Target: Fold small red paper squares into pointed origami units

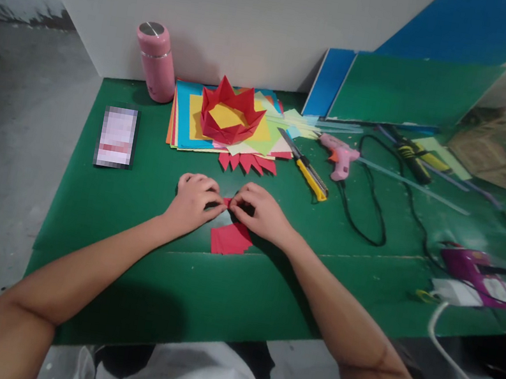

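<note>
paper piece (227, 203), small and red, is pinched between the left hand (195, 204) and right hand (261, 212), both grasping it over the green table (99, 209); its folds are too hidden to tell. red sheets (230, 239) lie just beside at six o'clock, red pointed pieces (250, 163) between twelve and one, red paper ring (228, 133) beyond at twelve. for a clean crease, it seems best to match the edges first, steady the nine o'clock end, then press firmly towards three without skewing.
</note>
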The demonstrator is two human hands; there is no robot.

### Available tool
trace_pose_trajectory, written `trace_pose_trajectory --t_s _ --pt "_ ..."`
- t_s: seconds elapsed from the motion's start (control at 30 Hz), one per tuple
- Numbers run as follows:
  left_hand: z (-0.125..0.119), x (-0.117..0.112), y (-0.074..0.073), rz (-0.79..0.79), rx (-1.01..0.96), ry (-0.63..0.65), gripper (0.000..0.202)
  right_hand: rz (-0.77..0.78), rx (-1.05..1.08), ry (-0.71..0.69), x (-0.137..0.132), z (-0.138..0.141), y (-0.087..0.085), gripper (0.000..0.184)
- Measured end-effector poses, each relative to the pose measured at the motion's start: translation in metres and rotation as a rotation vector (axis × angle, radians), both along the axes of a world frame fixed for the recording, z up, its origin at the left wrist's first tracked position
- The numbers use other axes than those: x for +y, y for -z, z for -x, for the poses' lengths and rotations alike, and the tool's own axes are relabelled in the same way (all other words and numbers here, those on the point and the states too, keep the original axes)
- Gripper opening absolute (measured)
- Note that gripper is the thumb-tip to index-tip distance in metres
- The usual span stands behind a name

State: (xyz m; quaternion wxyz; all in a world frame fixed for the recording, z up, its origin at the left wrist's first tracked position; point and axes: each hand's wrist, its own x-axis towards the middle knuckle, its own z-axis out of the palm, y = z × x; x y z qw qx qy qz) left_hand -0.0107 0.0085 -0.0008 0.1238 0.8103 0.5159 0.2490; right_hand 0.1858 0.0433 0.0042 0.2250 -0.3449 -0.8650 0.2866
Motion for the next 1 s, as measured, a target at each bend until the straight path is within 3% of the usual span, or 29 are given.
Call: trace_pose_trajectory --t_s 1.0 --pt "-0.0053 -0.0026 0.0016 0.049 0.001 -0.062 0.018 0.051 -0.005 0.084 0.0001 0.0044 -0.0004 0.008"
